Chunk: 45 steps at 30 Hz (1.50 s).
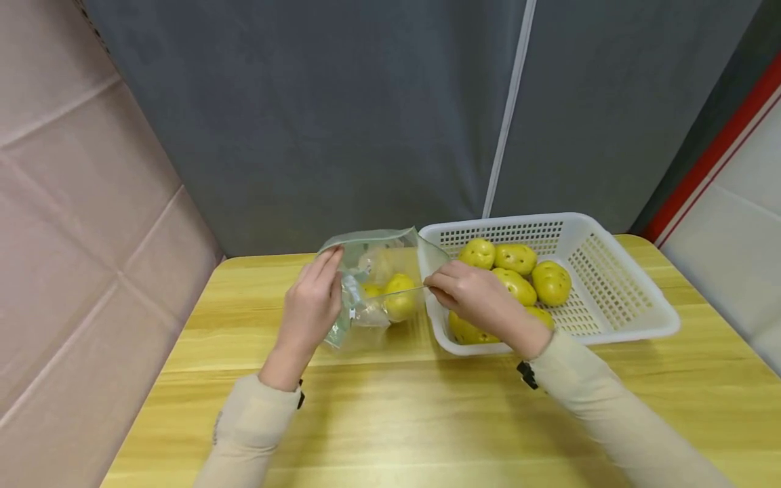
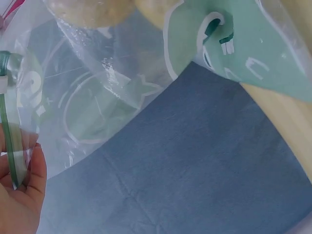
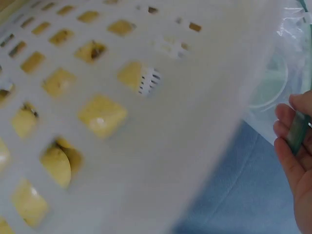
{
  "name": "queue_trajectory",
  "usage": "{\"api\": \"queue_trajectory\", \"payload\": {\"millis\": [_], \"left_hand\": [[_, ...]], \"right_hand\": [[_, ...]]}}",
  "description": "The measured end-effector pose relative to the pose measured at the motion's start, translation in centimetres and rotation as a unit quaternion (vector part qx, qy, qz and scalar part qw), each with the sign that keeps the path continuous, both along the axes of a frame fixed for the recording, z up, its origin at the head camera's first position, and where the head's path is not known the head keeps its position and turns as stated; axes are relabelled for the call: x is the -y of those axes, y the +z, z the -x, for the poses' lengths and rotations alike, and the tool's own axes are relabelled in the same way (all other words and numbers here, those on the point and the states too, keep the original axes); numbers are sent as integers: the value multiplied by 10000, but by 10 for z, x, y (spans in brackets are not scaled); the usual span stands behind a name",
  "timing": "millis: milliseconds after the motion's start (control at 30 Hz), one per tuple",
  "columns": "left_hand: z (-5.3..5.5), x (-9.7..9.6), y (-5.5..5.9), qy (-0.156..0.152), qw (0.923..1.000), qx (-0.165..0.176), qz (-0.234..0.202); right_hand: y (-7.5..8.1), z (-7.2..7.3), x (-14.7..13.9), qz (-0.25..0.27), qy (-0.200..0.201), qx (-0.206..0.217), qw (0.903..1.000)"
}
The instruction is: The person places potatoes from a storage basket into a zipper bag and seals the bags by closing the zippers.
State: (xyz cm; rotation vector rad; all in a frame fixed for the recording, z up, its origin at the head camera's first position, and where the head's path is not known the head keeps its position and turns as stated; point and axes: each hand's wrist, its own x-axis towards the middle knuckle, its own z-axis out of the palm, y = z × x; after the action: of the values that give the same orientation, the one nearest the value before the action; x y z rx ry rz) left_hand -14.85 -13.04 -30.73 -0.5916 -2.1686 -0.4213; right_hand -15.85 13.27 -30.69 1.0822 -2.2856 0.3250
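A clear plastic zip bag (image 1: 381,238) with a green zip edge and green print lies on its side, its mouth spread toward me. Inside it are yellow potatoes (image 1: 399,298), partly hidden by the film. My left hand (image 1: 310,295) holds the left side of the mouth, and in the left wrist view its thumb and fingers pinch the green zip strip (image 2: 10,146). With my right hand (image 1: 478,298) I pinch the opposite corner of the mouth, just over the basket's left rim. The right wrist view shows a green zip end (image 3: 296,131) between those fingers.
Right beside the bag stands a white perforated basket (image 1: 655,325) holding several yellow potatoes (image 1: 551,283). Both sit on a wooden table (image 1: 390,420). A grey curtain (image 1: 305,135) hangs behind, and a pale padded wall (image 1: 79,257) borders the left.
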Motion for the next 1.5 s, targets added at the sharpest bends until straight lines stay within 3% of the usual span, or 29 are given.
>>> {"api": "queue_trajectory", "payload": {"millis": [167,533,833,1067,1267,1500], "left_hand": [[-2,-3,8,-25,9999,-78,-83],[1,-7,21,-154,9995,-194,-190],[2,-1,13,10,9985,536,107],[1,-1,9,145,9957,893,221],[-1,-2,6,193,9944,1013,244],[0,-2,3,222,9952,891,331]], "right_hand": [[8,4,-4,162,-96,-124,9997],[29,12,-8,648,342,-519,9960],[19,9,-7,496,796,-515,9943],[15,6,-15,666,893,-815,9904],[11,4,-38,982,462,-867,9903],[1,4,-76,1159,-616,-203,9911]]}}
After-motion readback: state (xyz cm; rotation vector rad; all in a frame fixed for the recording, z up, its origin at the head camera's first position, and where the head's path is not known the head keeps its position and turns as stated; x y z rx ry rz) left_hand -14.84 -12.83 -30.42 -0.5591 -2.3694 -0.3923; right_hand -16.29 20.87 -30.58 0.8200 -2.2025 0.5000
